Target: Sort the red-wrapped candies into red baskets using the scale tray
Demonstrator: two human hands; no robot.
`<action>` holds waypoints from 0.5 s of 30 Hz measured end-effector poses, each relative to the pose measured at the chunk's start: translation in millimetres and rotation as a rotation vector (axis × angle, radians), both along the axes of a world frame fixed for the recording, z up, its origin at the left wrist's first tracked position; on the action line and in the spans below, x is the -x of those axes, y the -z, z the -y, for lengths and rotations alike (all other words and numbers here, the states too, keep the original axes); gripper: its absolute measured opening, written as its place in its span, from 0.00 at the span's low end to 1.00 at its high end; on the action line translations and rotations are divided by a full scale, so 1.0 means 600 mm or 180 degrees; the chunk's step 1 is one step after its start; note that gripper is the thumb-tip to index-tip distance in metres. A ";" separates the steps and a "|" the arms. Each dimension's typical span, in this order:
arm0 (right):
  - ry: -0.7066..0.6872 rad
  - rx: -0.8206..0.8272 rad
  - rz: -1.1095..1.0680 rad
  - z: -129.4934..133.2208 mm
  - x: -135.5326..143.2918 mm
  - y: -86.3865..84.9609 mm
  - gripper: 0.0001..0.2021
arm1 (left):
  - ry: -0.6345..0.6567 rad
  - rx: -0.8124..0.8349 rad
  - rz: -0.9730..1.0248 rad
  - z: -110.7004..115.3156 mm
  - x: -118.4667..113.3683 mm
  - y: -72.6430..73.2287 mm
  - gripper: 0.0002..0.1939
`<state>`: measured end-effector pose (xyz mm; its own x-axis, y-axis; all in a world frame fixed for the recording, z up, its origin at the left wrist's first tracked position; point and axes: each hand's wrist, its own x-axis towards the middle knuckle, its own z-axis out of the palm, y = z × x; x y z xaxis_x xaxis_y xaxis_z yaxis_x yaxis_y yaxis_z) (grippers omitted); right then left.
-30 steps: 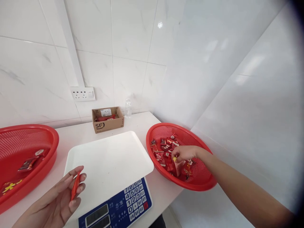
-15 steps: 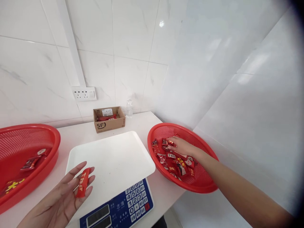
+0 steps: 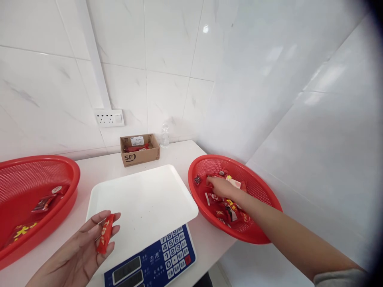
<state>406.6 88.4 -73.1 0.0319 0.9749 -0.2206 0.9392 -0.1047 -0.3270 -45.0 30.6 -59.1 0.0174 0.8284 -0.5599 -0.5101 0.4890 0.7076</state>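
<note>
Left hand [image 3: 85,250], fingers curled lightly round a red packet [image 3: 105,235] by the scale's [image 3: 149,195] eight o'clock edge! Right hand [image 3: 220,186] dips among wrapped packets [image 3: 230,209] in the right basket [image 3: 259,186] at three; fingers' grip, can't tell. Left basket [image 3: 73,175] at nine, cardboard box [image 3: 141,158] at twelve on the tabletop [image 3: 187,153].

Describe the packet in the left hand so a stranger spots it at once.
Start at the scale with the blue keypad panel and white tray. At the tray's left side, the left hand holds a slim red packet with pale lettering. It is the only packet in plain view outside the baskets and cardboard box.
</note>
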 end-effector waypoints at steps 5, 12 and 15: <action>0.0482 -0.0086 -0.0014 -0.009 -0.048 -0.012 0.15 | 0.0017 0.0028 0.0183 -0.001 -0.005 0.000 0.25; 0.0705 0.0011 0.0238 -0.025 -0.066 0.021 0.17 | -0.0062 -0.0165 0.0183 0.026 -0.031 -0.037 0.21; 0.0686 0.0099 0.0343 -0.034 -0.060 0.033 0.17 | -0.0022 -0.0306 0.0209 0.041 -0.042 -0.057 0.19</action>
